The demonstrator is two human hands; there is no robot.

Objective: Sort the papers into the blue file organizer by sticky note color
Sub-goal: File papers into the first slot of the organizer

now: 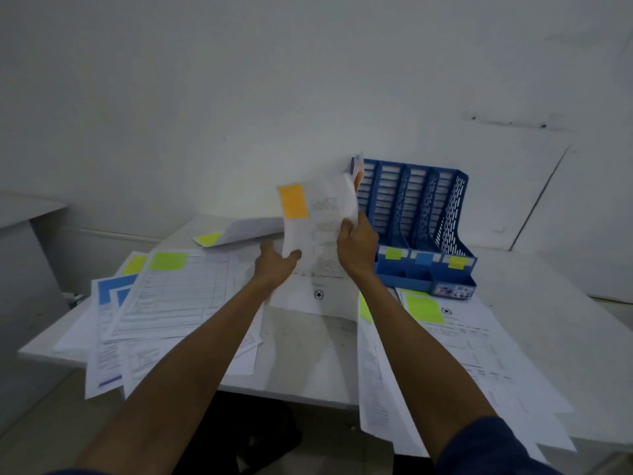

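Both hands hold a paper (pixel 325 214) with an orange sticky note (pixel 293 201) upright at the centre of the frame.
The left hand (pixel 276 266) pinches the sheet's lower left edge, thumb in front. The right hand (pixel 356 249) grips its right edge with curled fingers. The blue file organizer (pixel 423 214) stands just right of it on the table (pixel 303 347); its leftmost slot seems to hold a sheet, though blur leaves that unsure.
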